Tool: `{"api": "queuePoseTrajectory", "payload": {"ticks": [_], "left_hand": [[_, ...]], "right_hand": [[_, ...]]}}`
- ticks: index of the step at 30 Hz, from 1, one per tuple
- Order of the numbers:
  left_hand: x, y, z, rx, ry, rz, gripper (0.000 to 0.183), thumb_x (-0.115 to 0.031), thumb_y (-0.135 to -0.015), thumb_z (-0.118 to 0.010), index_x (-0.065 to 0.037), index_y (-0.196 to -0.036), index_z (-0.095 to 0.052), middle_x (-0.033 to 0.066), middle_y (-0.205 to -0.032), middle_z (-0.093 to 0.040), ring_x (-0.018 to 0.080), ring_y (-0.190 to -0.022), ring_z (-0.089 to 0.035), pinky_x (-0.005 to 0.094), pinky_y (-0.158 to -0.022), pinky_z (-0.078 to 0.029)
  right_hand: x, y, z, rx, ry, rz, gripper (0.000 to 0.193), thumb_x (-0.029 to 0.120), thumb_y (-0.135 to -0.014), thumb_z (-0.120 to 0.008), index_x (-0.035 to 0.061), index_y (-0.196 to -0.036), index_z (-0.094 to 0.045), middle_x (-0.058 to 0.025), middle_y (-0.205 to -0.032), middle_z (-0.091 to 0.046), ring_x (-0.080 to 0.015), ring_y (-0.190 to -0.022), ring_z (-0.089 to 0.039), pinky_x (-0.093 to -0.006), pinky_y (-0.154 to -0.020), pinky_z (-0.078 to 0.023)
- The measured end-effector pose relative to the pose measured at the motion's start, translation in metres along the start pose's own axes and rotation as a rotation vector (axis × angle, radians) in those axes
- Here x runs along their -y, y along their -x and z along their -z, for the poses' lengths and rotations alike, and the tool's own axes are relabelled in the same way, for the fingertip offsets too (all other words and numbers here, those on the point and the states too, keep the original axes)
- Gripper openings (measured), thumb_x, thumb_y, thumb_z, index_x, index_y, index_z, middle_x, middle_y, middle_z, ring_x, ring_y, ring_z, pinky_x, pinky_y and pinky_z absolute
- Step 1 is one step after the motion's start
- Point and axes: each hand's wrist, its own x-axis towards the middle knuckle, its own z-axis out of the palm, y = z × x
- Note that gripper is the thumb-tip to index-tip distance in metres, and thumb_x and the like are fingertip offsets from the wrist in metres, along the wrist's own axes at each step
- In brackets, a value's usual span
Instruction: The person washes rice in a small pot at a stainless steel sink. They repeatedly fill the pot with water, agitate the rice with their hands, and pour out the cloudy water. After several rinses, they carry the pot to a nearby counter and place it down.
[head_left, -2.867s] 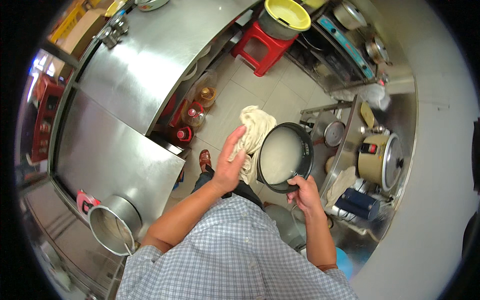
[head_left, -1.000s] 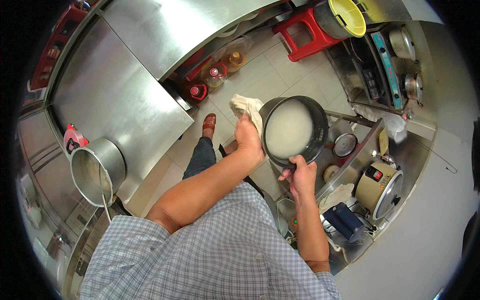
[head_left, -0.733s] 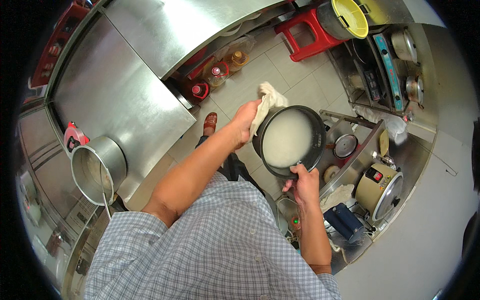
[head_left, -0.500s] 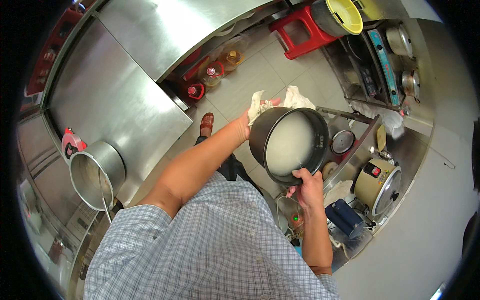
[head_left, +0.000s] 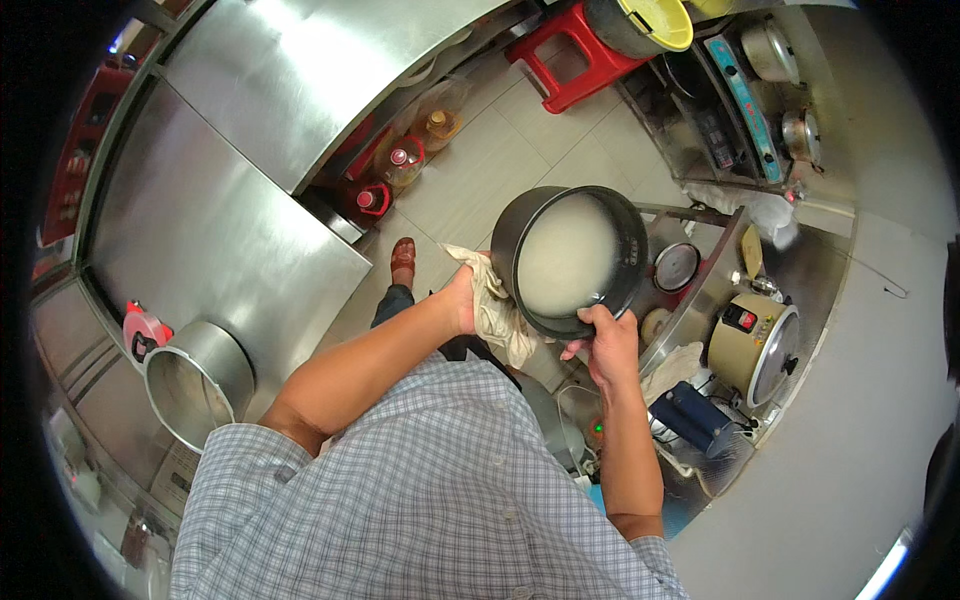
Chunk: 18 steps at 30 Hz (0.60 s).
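Note:
A dark inner cooker pot [head_left: 632,262] is tilted in front of me, with rice in cloudy, whitish water [head_left: 568,255] inside. Its near rim is gripped by my right hand [head_left: 608,348], thumb over the edge and fingers underneath. My left hand [head_left: 464,298] is closed on a crumpled cream cloth [head_left: 500,315] at the pot's left side. The cloth hangs below that hand and lies close against the pot wall; whether the left fingers also bear on the pot is hidden.
Left of me, a large metal pot [head_left: 205,385] stands by a steel counter [head_left: 230,220]. A beige rice cooker [head_left: 750,345] and a dark blue box-like object [head_left: 692,418] sit at right. Bottles [head_left: 400,160] line the floor under the counter, and a red stool [head_left: 565,60] stands beyond.
My left hand has drawn back toward me, bringing the cloth from the pot's far side to its near left. The pot has shifted slightly, still held by my right hand.

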Motion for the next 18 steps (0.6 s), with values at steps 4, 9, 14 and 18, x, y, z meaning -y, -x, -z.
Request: {"api": "queuePoseTrajectory", "payload": {"ticks": [4,9,14,18], "left_hand": [[-0.005,0.005,-0.022,-0.131,-0.122,-0.152,0.056,-0.045,-0.103,-0.044,0.000,-0.126,-0.067,0.0214,-0.128,-0.067,0.0392,-0.115,-0.065,0.0608,-0.103,-0.050],[-0.059,0.021,-0.037,-0.104,-0.088,-0.223,0.047,-0.044,-0.105,-0.045,-0.004,-0.110,-0.070,0.0181,-0.108,-0.072,0.0354,-0.096,-0.071,0.0535,-0.092,-0.059],[-0.109,0.035,-0.081,-0.249,-0.391,-0.618,0.056,-0.054,-0.107,-0.040,-0.008,-0.128,-0.064,0.0171,-0.130,-0.066,0.0368,-0.118,-0.065,0.0529,-0.103,-0.055],[-0.166,0.040,-0.119,-0.153,-0.481,-0.802,0.047,-0.040,-0.108,-0.049,-0.004,-0.136,-0.060,0.0169,-0.134,-0.065,0.0361,-0.121,-0.064,0.0534,-0.104,-0.054]], "right_hand": [[0.002,-0.013,0.001,-0.001,0.049,0.013,0.015,0.004,-0.088,-0.060,-0.0079,-0.097,-0.063,-0.0132,-0.079,-0.067,-0.0225,-0.043,-0.058,-0.0388,-0.038,-0.054],[0.016,-0.036,0.015,0.025,0.114,-0.064,0.014,0.007,-0.090,-0.060,-0.0060,-0.093,-0.064,-0.0126,-0.072,-0.064,-0.0202,-0.046,-0.060,-0.0381,-0.039,-0.055],[0.035,-0.075,0.040,0.084,0.089,-0.091,0.015,0.009,-0.090,-0.060,-0.0059,-0.091,-0.063,-0.0120,-0.070,-0.062,-0.0204,-0.045,-0.059,-0.0365,-0.039,-0.053],[0.061,-0.121,0.063,0.213,0.111,-0.115,0.015,0.009,-0.090,-0.059,-0.0057,-0.091,-0.061,-0.0116,-0.069,-0.061,-0.0197,-0.045,-0.058,-0.0359,-0.038,-0.051]]}}
